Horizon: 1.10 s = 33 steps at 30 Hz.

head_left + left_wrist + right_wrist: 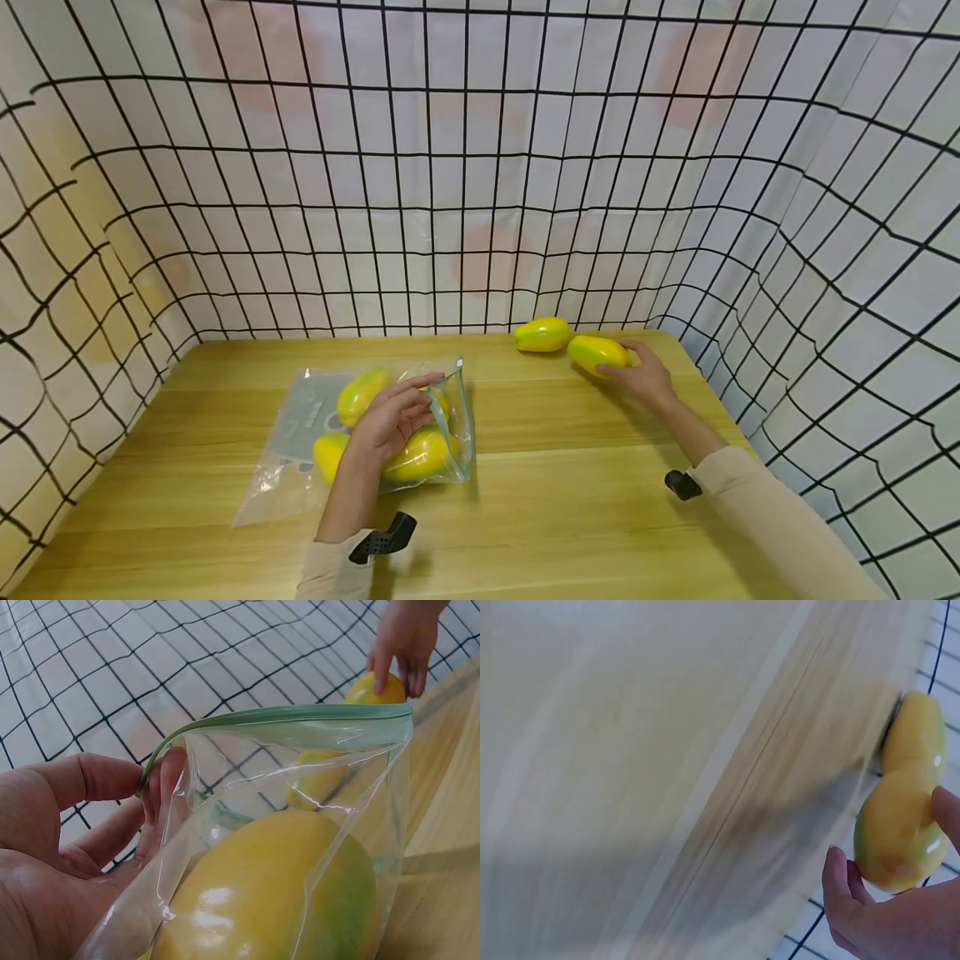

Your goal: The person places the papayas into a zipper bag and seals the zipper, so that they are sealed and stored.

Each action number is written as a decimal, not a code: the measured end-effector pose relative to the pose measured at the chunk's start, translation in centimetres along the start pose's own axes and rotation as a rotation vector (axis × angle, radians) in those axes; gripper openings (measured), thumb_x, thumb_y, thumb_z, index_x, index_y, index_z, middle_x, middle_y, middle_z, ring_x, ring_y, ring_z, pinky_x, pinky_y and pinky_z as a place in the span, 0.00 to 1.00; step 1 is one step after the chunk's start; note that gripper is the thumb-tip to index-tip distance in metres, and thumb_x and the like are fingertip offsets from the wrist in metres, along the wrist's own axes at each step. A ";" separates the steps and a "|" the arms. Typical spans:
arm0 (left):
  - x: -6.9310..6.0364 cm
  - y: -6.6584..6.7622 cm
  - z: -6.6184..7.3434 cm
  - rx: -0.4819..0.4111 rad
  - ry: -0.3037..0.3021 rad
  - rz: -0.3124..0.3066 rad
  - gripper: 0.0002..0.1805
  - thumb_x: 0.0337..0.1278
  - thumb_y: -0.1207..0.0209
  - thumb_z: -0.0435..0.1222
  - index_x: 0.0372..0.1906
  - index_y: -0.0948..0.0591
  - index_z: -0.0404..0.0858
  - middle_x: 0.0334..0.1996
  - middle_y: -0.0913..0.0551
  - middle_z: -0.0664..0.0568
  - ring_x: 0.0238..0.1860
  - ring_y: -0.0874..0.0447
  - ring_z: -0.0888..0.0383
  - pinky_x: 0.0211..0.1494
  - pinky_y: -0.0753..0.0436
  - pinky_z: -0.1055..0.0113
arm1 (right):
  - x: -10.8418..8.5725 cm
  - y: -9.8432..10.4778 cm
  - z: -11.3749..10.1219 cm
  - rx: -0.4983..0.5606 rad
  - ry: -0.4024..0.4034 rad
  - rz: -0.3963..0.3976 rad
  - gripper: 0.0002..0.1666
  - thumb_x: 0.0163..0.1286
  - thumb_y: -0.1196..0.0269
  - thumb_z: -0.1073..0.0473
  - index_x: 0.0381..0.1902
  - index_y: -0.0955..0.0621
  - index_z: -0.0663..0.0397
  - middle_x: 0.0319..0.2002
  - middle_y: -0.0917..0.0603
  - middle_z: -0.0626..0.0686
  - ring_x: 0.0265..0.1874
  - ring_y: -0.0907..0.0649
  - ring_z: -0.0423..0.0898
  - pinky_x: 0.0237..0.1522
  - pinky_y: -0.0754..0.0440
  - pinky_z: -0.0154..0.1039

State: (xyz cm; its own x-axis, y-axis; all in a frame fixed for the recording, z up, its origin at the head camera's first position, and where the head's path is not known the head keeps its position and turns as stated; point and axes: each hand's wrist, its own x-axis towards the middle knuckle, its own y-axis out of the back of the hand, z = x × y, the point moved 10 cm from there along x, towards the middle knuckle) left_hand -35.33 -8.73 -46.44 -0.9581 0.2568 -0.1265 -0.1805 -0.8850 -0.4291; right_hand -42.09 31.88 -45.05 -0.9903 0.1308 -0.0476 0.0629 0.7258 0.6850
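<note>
My left hand (390, 421) holds the green zip rim of a clear zip bag (292, 720), with fingertips at the edge of its mouth. Inside the bag lie several glossy yellow-green fruits (362, 397), long and papaya-like; one big fruit (270, 892) fills the lower part of the left wrist view. At the far right, my right hand (647, 375) grips another such fruit (596, 354) between thumb and fingers. Just left of it, a second loose fruit (543, 335) lies near the table's back edge. Whether the gripped fruit touches the table, I cannot tell.
A wooden table (540, 517) spans the lower view. Black wire grid (465, 154) over pale cloth stands behind it and on both sides. The bag's flat, printed part (300, 425) spreads left of the left hand. Dark wrist cameras (384, 537) sit on both sleeves.
</note>
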 end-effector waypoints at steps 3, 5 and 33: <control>0.0 0.0 0.0 -0.009 0.005 0.007 0.25 0.66 0.50 0.24 0.67 0.26 0.27 0.49 0.18 0.47 0.34 0.18 0.61 0.45 0.12 0.68 | -0.7 -0.6 -0.7 0.001 0.024 -0.022 0.51 0.65 0.31 0.42 0.78 0.38 0.54 0.77 0.41 0.67 0.74 0.40 0.70 0.73 0.41 0.68; 0.0 0.1 -0.1 -0.008 0.007 0.005 0.25 0.67 0.50 0.24 0.67 0.26 0.27 0.50 0.19 0.46 0.34 0.18 0.61 0.45 0.12 0.68 | -1.1 -1.1 -1.3 0.010 0.039 -0.036 0.50 0.65 0.31 0.42 0.77 0.38 0.54 0.77 0.40 0.67 0.73 0.37 0.69 0.72 0.39 0.67; 0.1 -0.1 -0.1 -0.003 0.011 0.006 0.25 0.67 0.49 0.24 0.68 0.27 0.27 0.46 0.21 0.46 0.32 0.19 0.61 0.43 0.12 0.69 | -4.5 -6.9 -8.7 0.086 0.168 -0.192 0.44 0.62 0.27 0.47 0.73 0.31 0.49 0.72 0.30 0.63 0.58 0.19 0.62 0.52 0.17 0.49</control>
State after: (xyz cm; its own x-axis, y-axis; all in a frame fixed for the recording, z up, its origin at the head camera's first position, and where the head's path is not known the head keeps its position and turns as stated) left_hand -35.36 -8.63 -46.48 -0.9567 0.2555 -0.1393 -0.1737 -0.8855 -0.4310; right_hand -39.13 20.42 -43.27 -0.9914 -0.1235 -0.0441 -0.1246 0.7820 0.6107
